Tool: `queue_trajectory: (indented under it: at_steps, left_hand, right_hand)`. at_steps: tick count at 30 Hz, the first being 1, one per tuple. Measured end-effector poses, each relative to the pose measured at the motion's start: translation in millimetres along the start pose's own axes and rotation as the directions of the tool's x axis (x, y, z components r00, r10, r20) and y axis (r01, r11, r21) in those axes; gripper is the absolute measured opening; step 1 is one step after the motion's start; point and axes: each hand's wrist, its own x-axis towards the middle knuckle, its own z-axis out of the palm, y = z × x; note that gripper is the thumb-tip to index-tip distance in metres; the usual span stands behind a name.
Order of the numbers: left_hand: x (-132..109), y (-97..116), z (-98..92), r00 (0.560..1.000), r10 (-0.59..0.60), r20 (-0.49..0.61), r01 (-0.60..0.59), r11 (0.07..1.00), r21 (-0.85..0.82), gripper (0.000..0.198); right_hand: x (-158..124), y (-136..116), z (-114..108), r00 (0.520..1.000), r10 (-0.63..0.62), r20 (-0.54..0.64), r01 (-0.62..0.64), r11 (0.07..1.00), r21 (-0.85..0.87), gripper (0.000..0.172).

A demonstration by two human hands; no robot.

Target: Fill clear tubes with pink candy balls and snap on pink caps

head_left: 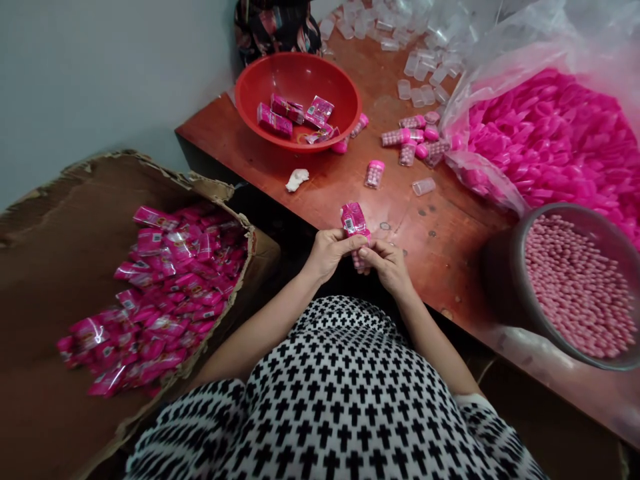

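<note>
Between my two hands, at the table's near edge, is a pink printed wrapper (pixel 353 217) with a small clear bottle of pink candy balls (pixel 358 260) at its lower end. My left hand (pixel 327 253) pinches the wrapper, its thumb across the front. The fingers of my right hand (pixel 389 263) are closed on the bottle from the other side. How far the bottle sits inside the wrapper is partly hidden by my fingers. Just beyond stands a filled bottle with a pink cap (pixel 374 175), and an uncapped clear bottle (pixel 424 187) lies on its side.
A red bowl (pixel 297 143) holds several wrapped packs. On the left a cardboard box (pixel 30 300) contains a pile of pink packs (pixel 165 287). Right of my hands are a bucket of pink balls (pixel 505 267) and a bag of pink caps (pixel 555 140). Clear bottles (pixel 425 67) lie at the back.
</note>
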Motion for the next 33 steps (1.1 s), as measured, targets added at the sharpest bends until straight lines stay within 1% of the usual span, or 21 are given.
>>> queue_trajectory:
  at_steps: [2,3,4,6,8,10,11,13,14,16,18,19,21,23,24,25,26,27,30,31,33]
  left_hand:
    - [-1,1,-1.1,0.997,-0.053,0.054,0.055,0.998,-0.024,0.029]
    - [-2,2,-1.3,0.997,-0.063,0.054,0.065,0.997,-0.033,0.029]
    - [-2,1,-1.0,0.997,-0.064,0.035,0.065,0.997,-0.047,0.03]
    - [-2,0,0.6,0.998,-0.057,-0.037,0.053,0.994,-0.096,0.031]
    - [-2,-2,2.9,0.993,-0.069,-0.093,0.053,0.986,-0.16,0.034]
    - [-2,-4,4.3,0.991,-0.089,-0.103,0.068,0.977,-0.2,0.036]
    - [-1,-4,4.3,0.991,-0.093,-0.096,0.072,0.976,-0.203,0.036]
    - [-1,-3,2.6,0.994,-0.091,-0.061,0.078,0.98,-0.182,0.035]
    - [-1,-2,1.1,0.995,-0.091,-0.034,0.084,0.983,-0.161,0.034]
    - [0,0,-2.7,0.995,-0.096,0.024,0.098,0.989,-0.113,0.033]
    - [0,1,-6.0,0.992,-0.108,0.065,0.112,0.992,-0.056,0.031]
    - [1,0,-7.1,0.992,-0.105,0.066,0.106,0.994,-0.018,0.03]
    - [1,-3,-7.2,0.999,-0.054,0.008,0.053,0.995,0.081,0.027]
    - [0,-7,-4.4,0.995,0.032,-0.092,-0.016,0.986,0.166,0.026]
    - [-1,-9,-2.2,0.99,0.056,-0.132,-0.032,0.984,0.177,0.026]
    - [-1,-11,0.5,0.987,0.054,-0.154,-0.029,0.987,0.161,0.027]
    - [-2,-11,3.1,0.987,0.03,-0.157,-0.01,0.992,0.125,0.028]
    - [-3,-11,5.7,0.989,-0.002,-0.145,0.015,0.996,0.083,0.029]
    - [-7,-9,10.7,0.994,-0.069,-0.085,0.07,0.997,0.013,0.032]
    - [-9,-8,11.5,0.995,-0.073,-0.074,0.074,0.997,0.004,0.033]
    - [-12,-8,12.3,0.995,-0.07,-0.065,0.068,0.997,-0.032,0.035]
  right_hand:
    - [2,2,-1,0.998,0.042,0.043,-0.046,0.994,0.095,0.032]
    - [2,2,-1,0.999,0.037,0.03,-0.04,0.996,0.086,0.032]
    - [1,2,0,1.0,0.019,0.003,-0.019,0.999,0.044,0.032]
    - [0,-1,1,0.997,-0.057,-0.059,0.05,0.992,-0.112,0.029]
    - [-2,-4,3,0.985,-0.149,-0.091,0.117,0.95,-0.289,0.026]
    - [-4,-6,3,0.971,-0.218,-0.097,0.162,0.9,-0.404,0.024]
    - [-5,-6,3,0.968,-0.233,-0.095,0.172,0.888,-0.426,0.023]
    - [-5,-6,3,0.974,-0.212,-0.082,0.167,0.911,-0.376,0.024]
    - [-5,-5,3,0.983,-0.171,-0.064,0.144,0.942,-0.304,0.025]
    - [-5,-2,4,0.998,-0.056,-0.002,0.055,0.993,-0.101,0.028]
    - [-4,1,5,0.998,0.036,0.047,-0.039,0.997,0.067,0.032]
    - [-4,3,5,0.997,0.058,0.048,-0.063,0.993,0.104,0.033]
    - [-5,4,6,0.999,0.038,-0.012,-0.037,0.997,0.064,0.033]
    - [-6,4,6,0.994,-0.041,-0.101,0.032,0.996,-0.085,0.03]
    - [-7,3,5,0.988,-0.082,-0.13,0.062,0.986,-0.157,0.028]
    - [-7,3,5,0.985,-0.107,-0.136,0.08,0.978,-0.195,0.027]
    - [-7,3,4,0.987,-0.106,-0.123,0.082,0.979,-0.186,0.027]
    - [-7,3,4,0.992,-0.082,-0.095,0.069,0.989,-0.131,0.027]
    - [-3,6,6,1.0,0.029,0.004,-0.029,0.99,0.141,0.029]
    - [-2,8,7,0.998,0.058,0.018,-0.061,0.976,0.209,0.031]
    - [-1,10,10,0.997,0.083,0.003,-0.081,0.96,0.267,0.032]
